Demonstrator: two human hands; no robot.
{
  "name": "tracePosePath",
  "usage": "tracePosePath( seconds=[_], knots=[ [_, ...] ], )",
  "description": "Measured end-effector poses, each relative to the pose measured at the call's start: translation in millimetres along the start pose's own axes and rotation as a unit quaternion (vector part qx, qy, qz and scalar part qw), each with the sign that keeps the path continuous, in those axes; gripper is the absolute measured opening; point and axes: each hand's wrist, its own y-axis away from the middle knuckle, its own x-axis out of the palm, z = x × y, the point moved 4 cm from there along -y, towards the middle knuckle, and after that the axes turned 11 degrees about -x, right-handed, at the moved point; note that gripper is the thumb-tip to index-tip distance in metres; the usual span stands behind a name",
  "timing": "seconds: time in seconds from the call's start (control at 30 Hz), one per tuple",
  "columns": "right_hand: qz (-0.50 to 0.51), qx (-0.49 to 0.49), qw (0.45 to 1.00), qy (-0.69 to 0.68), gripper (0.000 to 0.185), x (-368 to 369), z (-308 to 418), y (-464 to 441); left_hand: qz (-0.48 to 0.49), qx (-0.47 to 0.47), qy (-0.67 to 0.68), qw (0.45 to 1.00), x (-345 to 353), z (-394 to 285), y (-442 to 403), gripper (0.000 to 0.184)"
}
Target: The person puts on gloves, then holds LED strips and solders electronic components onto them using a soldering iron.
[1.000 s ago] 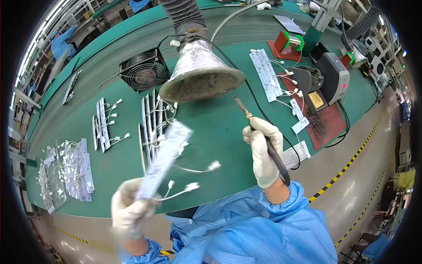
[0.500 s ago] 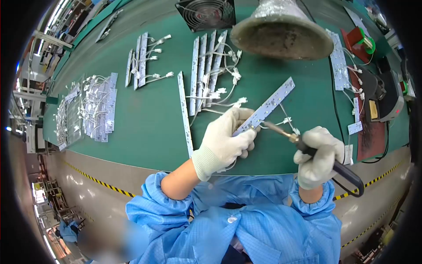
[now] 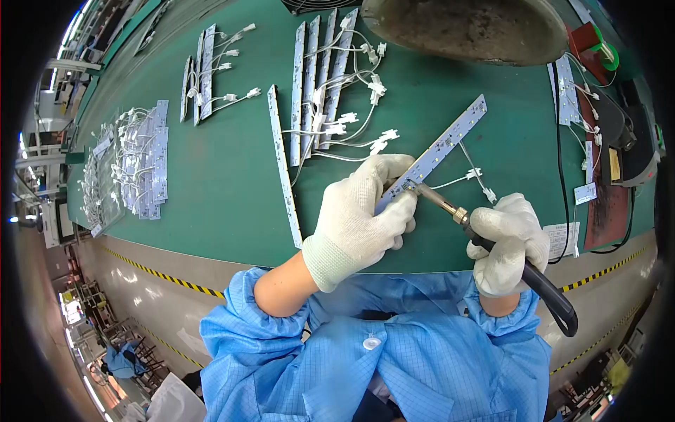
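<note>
Gloved in white, my left hand (image 3: 369,211) pinches the lower end of an LED strip board (image 3: 446,144), which slants up to the right. White wires with small connectors (image 3: 474,173) trail from the board's right side. My right hand (image 3: 508,243), also gloved, is wrapped round the black handle of a soldering iron (image 3: 458,214). The iron's tip meets the board close to my left fingertips. Another long strip board (image 3: 284,169) lies just left of my left hand. Beyond it, several wired boards (image 3: 320,84) lie side by side.
A large metal fume hood (image 3: 464,32) hangs over the back of the green mat (image 3: 225,183). Stacks of wired boards (image 3: 144,162) lie at left, with a smaller group (image 3: 202,74) behind. On the right are a solder spool (image 3: 606,55), a dark station (image 3: 636,151) and a paper label (image 3: 561,239).
The soldering iron's tip has moved left and down onto the board. The view has shifted, so the fan and hood sit higher in the picture. Both hands keep their grips.
</note>
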Motion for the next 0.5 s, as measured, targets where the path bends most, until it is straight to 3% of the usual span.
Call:
tracePosePath(
  seconds=[0.17, 0.5],
  knots=[
    [0.005, 0.026, 0.999, 0.038, 0.057, 2.4, -2.7, 1.8, -0.007, 0.005, -0.007, 1.0, 0.2, -1.0, 1.0, 0.035],
    [-0.039, -0.052, 0.995, 0.08, 0.055, 6.0, -0.2, 1.3, -0.02, 0.002, -0.031, 0.999, 1.1, -1.4, 1.5, 0.034]
  ],
)
